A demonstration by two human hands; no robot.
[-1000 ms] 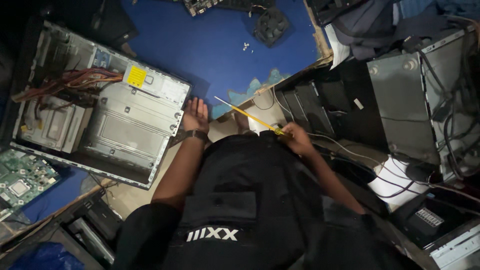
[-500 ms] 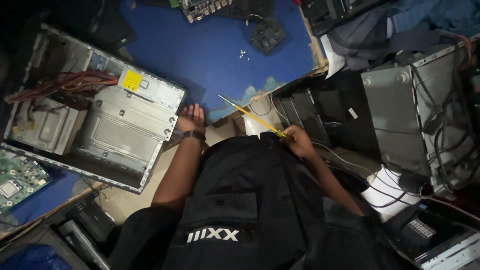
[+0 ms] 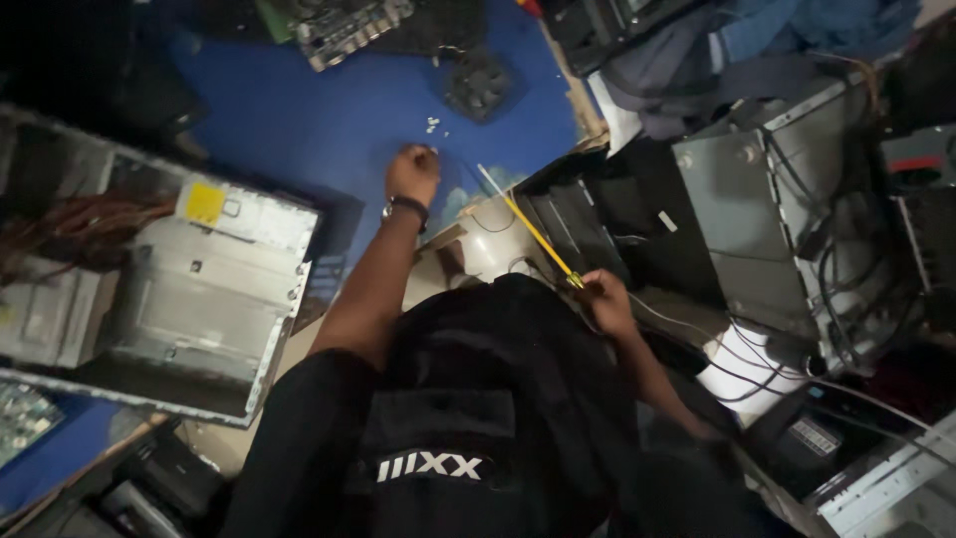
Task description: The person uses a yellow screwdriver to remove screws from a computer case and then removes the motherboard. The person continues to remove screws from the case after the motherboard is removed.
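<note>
Left hand point(image 3: 412, 173) stretched out over the blue mat point(image 3: 299, 120), fingers curled down just beside the small screws point(image 3: 432, 125); can't tell if it grips anything. Right hand point(image 3: 605, 302) closed around a yellow screwdriver point(image 3: 528, 230), tip pointing toward the mat edge. Open PC case point(image 3: 214, 289) sits left, apart from both.

One head-worn camera looks steeply down from above the person at the blue table point(image 3: 299, 120), fairly near.
</note>
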